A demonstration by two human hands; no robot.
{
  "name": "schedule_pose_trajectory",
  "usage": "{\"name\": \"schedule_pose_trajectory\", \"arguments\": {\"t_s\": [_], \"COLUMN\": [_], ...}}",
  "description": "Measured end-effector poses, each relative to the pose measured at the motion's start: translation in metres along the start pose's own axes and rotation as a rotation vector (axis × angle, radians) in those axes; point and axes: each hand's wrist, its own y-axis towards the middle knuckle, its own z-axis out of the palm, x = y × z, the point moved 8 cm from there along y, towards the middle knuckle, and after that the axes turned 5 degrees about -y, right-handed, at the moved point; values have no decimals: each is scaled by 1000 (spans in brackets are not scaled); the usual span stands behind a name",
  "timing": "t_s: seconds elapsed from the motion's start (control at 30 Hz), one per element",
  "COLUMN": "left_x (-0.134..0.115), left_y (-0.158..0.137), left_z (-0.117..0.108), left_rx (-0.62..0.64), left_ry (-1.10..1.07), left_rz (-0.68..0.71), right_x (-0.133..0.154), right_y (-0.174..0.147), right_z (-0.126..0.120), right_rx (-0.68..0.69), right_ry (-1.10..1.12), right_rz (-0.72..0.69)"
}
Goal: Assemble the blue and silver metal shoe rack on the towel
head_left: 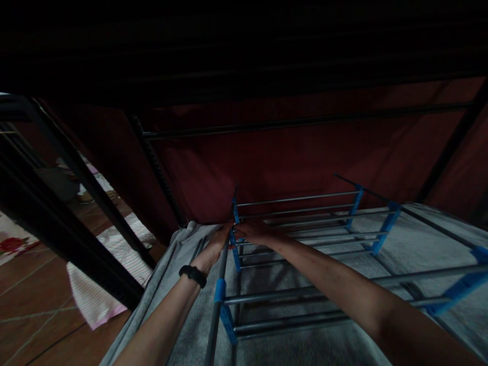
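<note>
A rack of grey metal tubes (282,295) and blue plastic connectors (227,323) lies on a grey blanket (186,305). My left hand (218,240), with a black band on its wrist, is closed around the left long tube at the middle blue connector. From the other side my right hand (253,231) reaches over the rack, its fingers closed at the same joint, where a cross tube meets the connector. The fingertips of both hands nearly meet, and the connector is partly hidden by them.
Dark metal bed-frame posts (110,218) stand at the left, with a beam overhead. A dark red curtain (290,162) hangs behind the rack. A striped cloth (102,274) spills over the tiled floor (30,310). Blue connectors (385,229) hold the rack's right side.
</note>
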Motion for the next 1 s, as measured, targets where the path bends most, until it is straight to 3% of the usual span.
{"name": "schedule_pose_trajectory", "arguments": {"t_s": [0.5,1.0], "left_x": [-3,-20], "left_y": [-2,-15], "left_z": [5,13], "left_rx": [26,52], "left_ry": [-60,46], "left_rz": [-13,13], "right_x": [-1,4], "right_y": [2,5], "right_z": [-1,-3], "right_rx": [19,29], "right_ry": [-39,-54], "right_rz": [-16,11]}}
